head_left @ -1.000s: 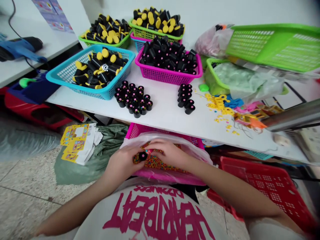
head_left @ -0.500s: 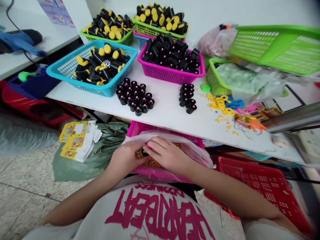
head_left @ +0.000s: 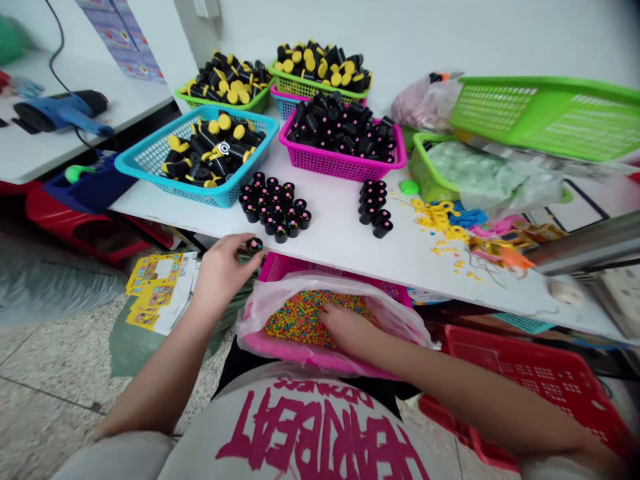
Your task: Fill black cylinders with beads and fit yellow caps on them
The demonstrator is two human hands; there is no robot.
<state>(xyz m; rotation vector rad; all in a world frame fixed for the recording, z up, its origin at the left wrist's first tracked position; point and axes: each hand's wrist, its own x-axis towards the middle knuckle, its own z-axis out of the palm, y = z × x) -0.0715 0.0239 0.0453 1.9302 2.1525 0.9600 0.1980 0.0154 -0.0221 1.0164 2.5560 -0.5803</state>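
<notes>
Between the thumb and fingers of my left hand (head_left: 220, 272) is a small black cup (head_left: 255, 245), with coloured specks and a pink dot at its top. It is at the table's front edge, just below a cluster of similar black cups (head_left: 274, 208). My right hand (head_left: 345, 327) reaches into small multicoloured beads (head_left: 295, 317), which hide its fingers. A clear plastic bag (head_left: 400, 317) holds these beads and lines a magenta basket (head_left: 274, 267) at my lap. Farther right, a shorter group of black cups (head_left: 374, 205) stands on the white table (head_left: 333, 233).
Behind the cups are a blue basket (head_left: 145, 170) of black-and-yellow pieces and a pink basket (head_left: 345, 170) of black cups. Loose yellow parts (head_left: 443, 217) lie at right near a green basket (head_left: 530, 117). A red crate (head_left: 540, 393) is low on the right.
My hands were together over the beads. Now my left hand has moved up and left to the table edge with the black cup, and my right hand has dipped into the beads.
</notes>
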